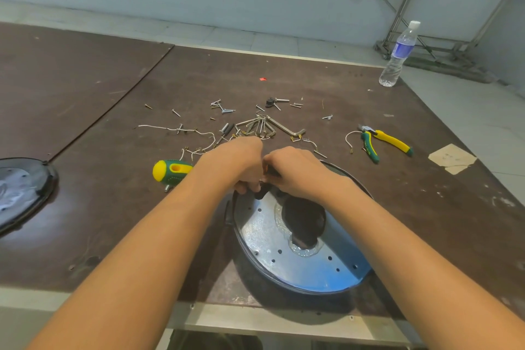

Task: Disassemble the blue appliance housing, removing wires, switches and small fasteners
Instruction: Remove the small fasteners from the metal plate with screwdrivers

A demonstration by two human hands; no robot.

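The blue appliance housing (pixel 335 273) lies near the table's front edge, its silvery perforated plate and a dark central opening facing up. At its far rim both hands meet over a small black part (pixel 260 191). My left hand (pixel 243 163) curls its fingers round that part. My right hand (pixel 295 172) pinches it from the other side. Most of the part is hidden by the fingers. Loose white wires (pixel 181 130) and several screws (pixel 224 108) lie on the table behind the hands.
A yellow-green screwdriver (pixel 172 170) lies left of my hands, hex keys (pixel 267 126) behind them, pliers (pixel 380 143) to the right. A water bottle (pixel 397 57) stands at the back right. A dark oval cover (pixel 20 193) lies at the left edge, a paper scrap (pixel 451 158) far right.
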